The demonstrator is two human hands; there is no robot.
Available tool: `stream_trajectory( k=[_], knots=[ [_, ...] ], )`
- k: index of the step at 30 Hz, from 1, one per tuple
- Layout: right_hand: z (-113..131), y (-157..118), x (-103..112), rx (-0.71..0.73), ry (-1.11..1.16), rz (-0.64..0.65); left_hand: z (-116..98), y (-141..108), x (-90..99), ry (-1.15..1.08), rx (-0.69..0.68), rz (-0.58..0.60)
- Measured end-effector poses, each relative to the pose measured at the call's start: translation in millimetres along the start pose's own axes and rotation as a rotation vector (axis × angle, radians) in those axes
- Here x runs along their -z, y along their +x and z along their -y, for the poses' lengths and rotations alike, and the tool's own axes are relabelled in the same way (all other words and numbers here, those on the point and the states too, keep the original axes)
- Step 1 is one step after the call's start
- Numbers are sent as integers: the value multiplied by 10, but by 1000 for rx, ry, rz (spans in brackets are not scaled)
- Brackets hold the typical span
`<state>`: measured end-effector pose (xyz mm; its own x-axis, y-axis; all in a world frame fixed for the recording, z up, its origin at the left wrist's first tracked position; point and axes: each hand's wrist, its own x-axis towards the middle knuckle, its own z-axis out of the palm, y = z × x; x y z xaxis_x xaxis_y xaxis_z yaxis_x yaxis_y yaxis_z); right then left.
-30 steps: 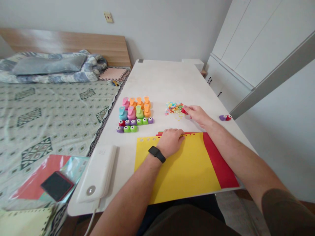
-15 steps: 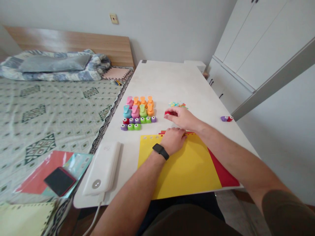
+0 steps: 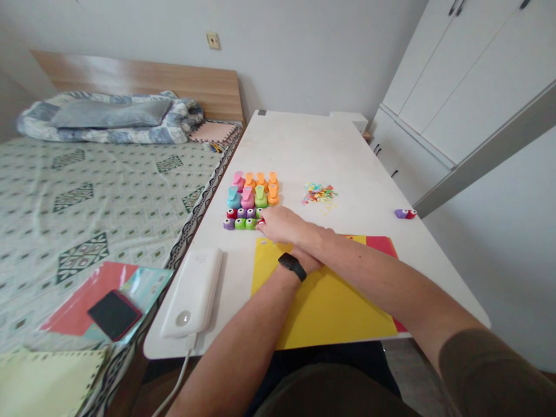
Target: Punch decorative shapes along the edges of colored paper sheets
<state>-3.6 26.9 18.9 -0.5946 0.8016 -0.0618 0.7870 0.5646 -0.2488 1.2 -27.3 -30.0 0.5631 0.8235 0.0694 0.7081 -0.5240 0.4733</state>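
Note:
My right hand (image 3: 281, 225) reaches across to the left, fingers closed around a small red craft punch (image 3: 260, 222) at the right end of the front row of small punches (image 3: 240, 223). Purple, green and red small punches stand in two rows there, some hidden by the hand. Larger lever punches (image 3: 247, 198) in pink, orange, blue and green are lined up behind them. Under my right forearm, my left hand (image 3: 307, 260), with a black watch at the wrist, rests on a yellow sheet (image 3: 339, 313); its fingers are hidden. Red paper (image 3: 383, 247) shows beneath the sheet.
Colourful paper cut-outs (image 3: 320, 193) lie in a pile on the white table (image 3: 304, 145). A purple and a red punch (image 3: 405, 214) sit at the right edge. A white corded device (image 3: 193, 295) stands front left. Beside the table, a phone (image 3: 114, 314) lies on the bed.
My right hand has moved left with the red punch, from near the paper cut-outs to the front row of small punches. It now crosses over my left hand. The view has shifted slightly.

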Motion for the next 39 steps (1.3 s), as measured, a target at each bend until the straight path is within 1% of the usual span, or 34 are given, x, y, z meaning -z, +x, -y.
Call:
stream_trajectory(
  k=[2, 4, 8, 13, 18, 27, 32, 35, 39],
  knots=[
    [0, -2, -32, 10, -21, -16, -13, -9, 21, 27, -22, 44],
    [-8, -26, -46, 19, -30, -33, -29, -9, 37, 49, -16, 62],
    [-16, -55, -41, 7, -44, -20, -54, -7, 72, 60, -1, 66],
    [3, 18, -21, -25, -9, -16, -49, -5, 106, 28, -11, 83],
    [4, 59, -11, -29, -27, -36, -17, 3, 77, -7, -10, 90],
    [32, -24, -14, -41, -61, -98, -32, -19, 106, 9, 0, 65],
    [110, -8, 19, -37, -72, -117, 34, 48, 51, 6, 0, 48],
    [142, 18, 22, -21, -85, -111, 106, 111, -7, 4, -5, 88],
    [142, 40, 3, -25, -78, -115, 170, 161, -55, 2, -17, 100]
  ],
)
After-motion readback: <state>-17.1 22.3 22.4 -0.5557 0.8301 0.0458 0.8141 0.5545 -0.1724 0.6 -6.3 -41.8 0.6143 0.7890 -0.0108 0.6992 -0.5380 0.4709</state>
